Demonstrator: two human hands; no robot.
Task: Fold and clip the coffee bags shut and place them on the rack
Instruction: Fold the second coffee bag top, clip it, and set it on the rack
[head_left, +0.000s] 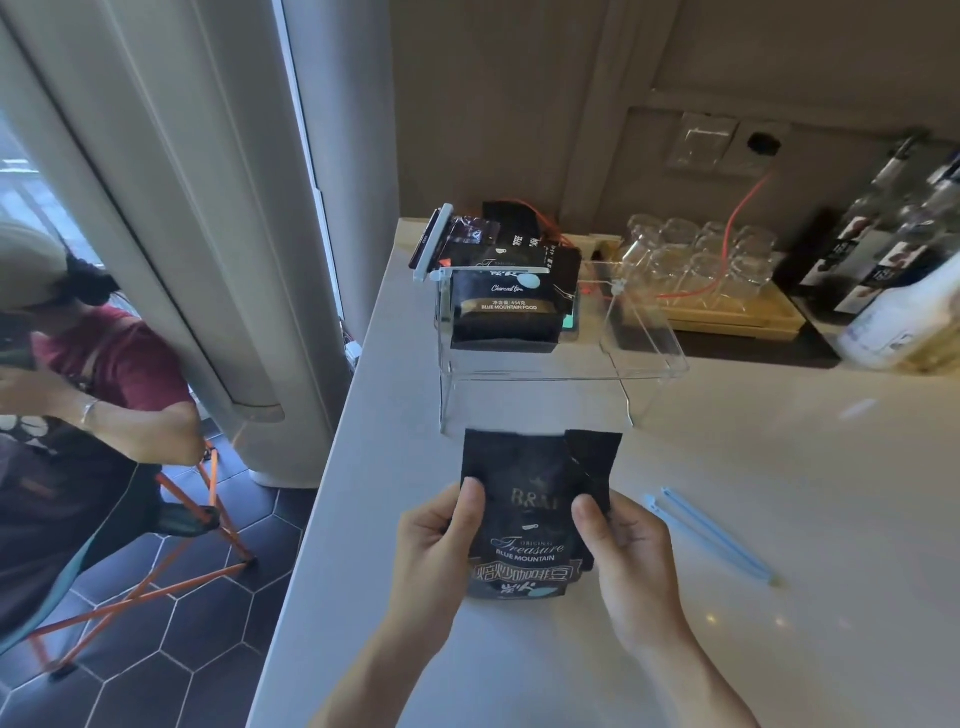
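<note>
Clip lies right of our bag
We grip the coffee bag (530, 519) upright, left hand (436, 545) and right hand (628, 556) pinching its sides; blue clip (711, 535) nearer the right.

Black printed coffee bag (530, 519) on pale countertop (779, 649), before clear acrylic rack (561, 358); slim blue plastic clip (711, 535) to its right.

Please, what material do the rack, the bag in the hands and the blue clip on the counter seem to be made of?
Rack: clear hard plastic, probably acrylic; the counter shows through its glossy walls.
Bag: black matte film, maybe foil-lined; it creases and folds at its top corner.
Blue clip: pale blue plastic, smooth and thin, lying open in two long arms.
</note>
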